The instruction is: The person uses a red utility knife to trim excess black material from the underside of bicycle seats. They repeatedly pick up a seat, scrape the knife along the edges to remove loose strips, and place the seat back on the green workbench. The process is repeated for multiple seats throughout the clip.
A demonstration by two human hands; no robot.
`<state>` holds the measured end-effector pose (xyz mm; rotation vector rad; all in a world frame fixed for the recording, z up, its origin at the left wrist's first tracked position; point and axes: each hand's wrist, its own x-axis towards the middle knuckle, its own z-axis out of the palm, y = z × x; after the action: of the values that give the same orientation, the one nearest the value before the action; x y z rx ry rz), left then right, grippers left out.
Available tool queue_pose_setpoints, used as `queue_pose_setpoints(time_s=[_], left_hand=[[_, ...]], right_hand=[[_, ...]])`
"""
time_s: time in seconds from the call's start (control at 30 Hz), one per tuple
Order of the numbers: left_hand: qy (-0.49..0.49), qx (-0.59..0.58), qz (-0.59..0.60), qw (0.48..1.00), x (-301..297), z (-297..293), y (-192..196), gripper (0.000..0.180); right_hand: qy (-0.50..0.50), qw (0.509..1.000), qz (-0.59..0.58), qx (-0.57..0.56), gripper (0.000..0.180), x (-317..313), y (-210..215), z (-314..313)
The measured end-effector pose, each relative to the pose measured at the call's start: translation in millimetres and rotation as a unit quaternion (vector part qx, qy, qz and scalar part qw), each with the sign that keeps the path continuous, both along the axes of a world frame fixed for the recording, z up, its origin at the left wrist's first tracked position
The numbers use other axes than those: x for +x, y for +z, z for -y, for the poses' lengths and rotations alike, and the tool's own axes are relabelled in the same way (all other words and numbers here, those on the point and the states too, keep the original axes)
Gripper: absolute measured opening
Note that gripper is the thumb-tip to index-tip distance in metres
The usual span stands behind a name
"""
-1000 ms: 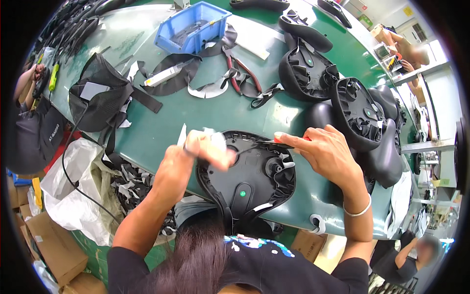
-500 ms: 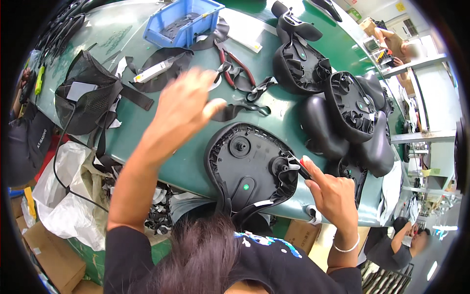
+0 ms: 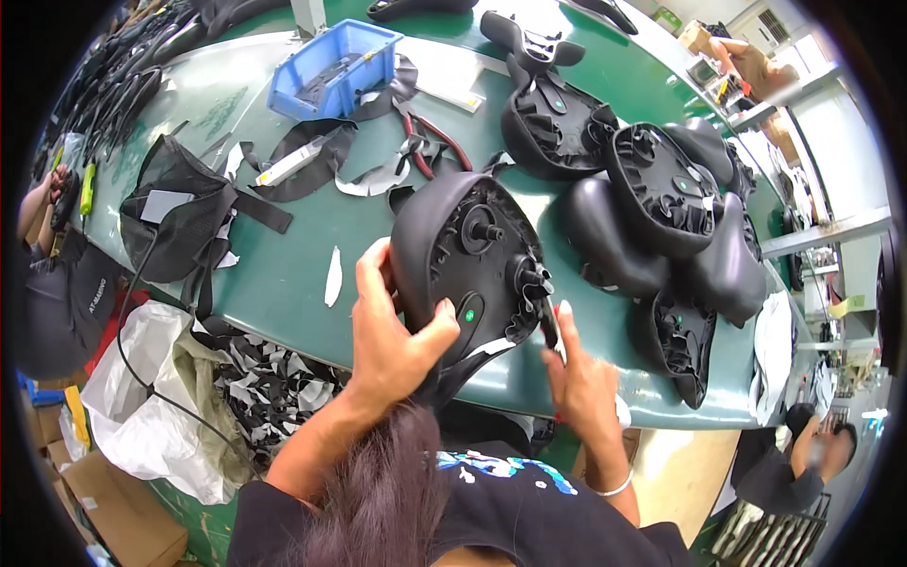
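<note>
A black saddle (image 3: 452,283), underside up, is tipped on edge before me at the table's front. My left hand (image 3: 392,326) is closed on its left side, thumb on the inner plate and fingers round the padded outside. At the saddle's right edge, my right hand (image 3: 584,383) is closed round a slim tool (image 3: 551,326) with a dark body and a bit of red; its exact kind I cannot make out. Gathered black cover material lines the saddle's rim. A pale strip (image 3: 491,347) shows along its lower edge.
Several more saddles (image 3: 666,194) are piled on the right. Red-handled pliers (image 3: 444,142), fabric scraps (image 3: 373,177) and a blue bin (image 3: 331,71) lie farther back. A black mesh bag (image 3: 175,208) sits left; a white sack (image 3: 142,378) and offcuts (image 3: 274,387) are below the table edge.
My left hand has come down from over the scraps and gripped the saddle, which has tilted up. My right hand has moved left with the tool. A pale scrap now lies on the table.
</note>
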<state>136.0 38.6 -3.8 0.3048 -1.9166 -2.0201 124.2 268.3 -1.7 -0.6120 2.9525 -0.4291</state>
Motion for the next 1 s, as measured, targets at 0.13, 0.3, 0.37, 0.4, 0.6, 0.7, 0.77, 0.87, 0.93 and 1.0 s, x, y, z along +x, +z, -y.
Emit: queue_pose_setpoints(time_s=[0.13, 0.3, 0.37, 0.4, 0.6, 0.7, 0.77, 0.87, 0.93, 1.0], left_hand=[[0.018, -0.075, -0.028, 0.997, 18.6, -13.4, -5.9, 0.072], [0.059, 0.081, -0.015, 0.995, 31.4, -5.1, -25.4, 0.068], [0.063, 0.132, -0.015, 0.989, 34.6, -14.3, -22.6, 0.066], [0.071, 0.152, -0.016, 0.986, 38.6, -17.3, -22.4, 0.065], [-0.435, 0.187, 0.384, 0.793, 47.7, 15.7, 11.8, 0.052], [-0.138, -0.255, -0.053, 0.956, 4.1, 17.2, 35.5, 0.025], [-0.001, -0.430, -0.148, 0.891, -53.0, 16.6, 31.6, 0.021], [-0.156, -0.356, -0.057, 0.920, -96.6, 21.1, -1.1, 0.023], [-0.185, -0.249, -0.019, 0.950, -100.9, 27.1, -6.5, 0.024], [-0.227, -0.188, 0.060, 0.954, -107.3, 28.2, 1.8, 0.027]], right_hand=[[-0.054, 0.978, 0.132, -0.153, 0.060, 46.6, -1.5, -15.2], [-0.118, 0.919, 0.018, -0.376, 0.067, -6.3, 4.3, -6.2], [-0.041, 0.924, -0.035, -0.378, 0.072, -46.3, 11.3, 27.6], [-0.029, 0.918, 0.013, -0.396, 0.069, -61.0, 10.7, 46.5], [-0.029, 0.771, 0.192, -0.606, 0.045, -131.9, 30.1, 84.8], [-0.003, 0.844, 0.117, -0.523, 0.045, -129.7, 38.9, 95.9], [0.067, 0.861, 0.144, -0.483, 0.041, -120.3, 42.4, 95.1], [0.033, 0.930, 0.085, -0.356, 0.051, -109.4, 55.5, 80.5], [0.023, 0.969, 0.035, -0.243, 0.053, -103.2, 64.5, 55.6], [0.107, 0.978, -0.071, -0.165, 0.051, -101.8, 62.1, 22.8]])
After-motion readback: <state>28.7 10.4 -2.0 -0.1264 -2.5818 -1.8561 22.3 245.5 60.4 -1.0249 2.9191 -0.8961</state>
